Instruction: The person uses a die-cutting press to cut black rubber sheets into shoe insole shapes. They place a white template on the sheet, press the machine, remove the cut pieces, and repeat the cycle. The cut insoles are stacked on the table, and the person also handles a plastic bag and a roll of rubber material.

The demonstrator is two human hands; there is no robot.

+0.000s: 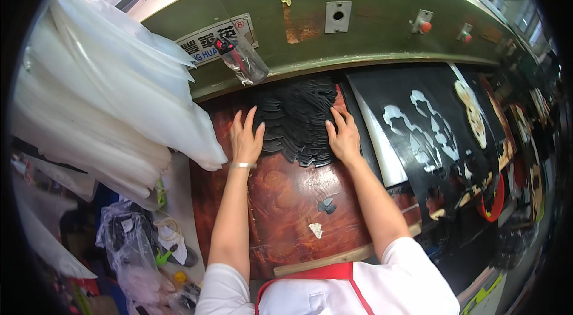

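A broad pile of thin black cut pieces [298, 115], overlapping in rows like leather or rubber cutouts, lies on the reddish-brown worktop [286, 195]. My left hand [246, 139], with a bracelet at the wrist, rests at the pile's left edge, its fingers spread. At the right edge is my right hand [344, 136], fingers apart and their tips against the pieces. Neither hand grips anything. Nearer to me lie a few small dark pieces [326, 206] and a pale speckled scrap [315, 230].
Behind the worktop stands a green machine body [382, 28] with red buttons. A clear cup [246, 64] hangs on it. To the right lies a black sheet [394, 91] with cutout holes. White sheeting [113, 88] hangs at left, above plastic bags [128, 249].
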